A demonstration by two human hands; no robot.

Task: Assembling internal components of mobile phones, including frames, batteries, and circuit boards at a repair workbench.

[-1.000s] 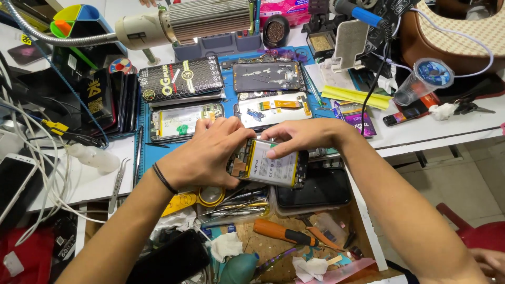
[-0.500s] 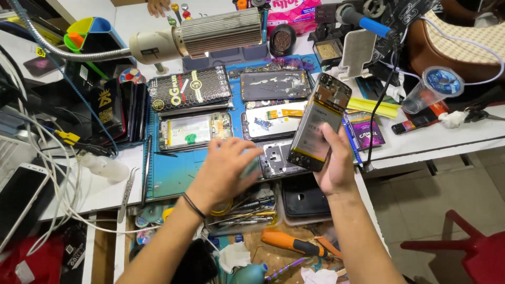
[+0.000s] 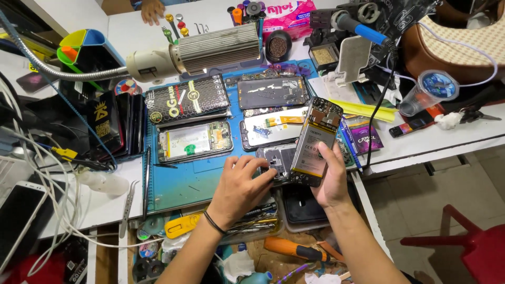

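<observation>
A: Holding it up at about one o'clock from the mat's middle, the right hand has the opened phone clear of the desk, its back cover off and its battery and board facing the camera.

B: How is the grip set?

A: Fingers curl round the lower end and right edge, thumb on the near side, closed firmly on the body. Tilted that way, I judge, so the insides can be read in the light of the gooseneck lamp.

B: And the left hand?

A: Palm down, fingers spread loosely, tips touching a grey phone frame lying on the blue work mat. It holds nothing; it seems to steady that frame.

B: Around them?

A: Another opened phone at ten o'clock, tweezers at eight o'clock off the mat edge, an orange-handled screwdriver at five o'clock.
</observation>
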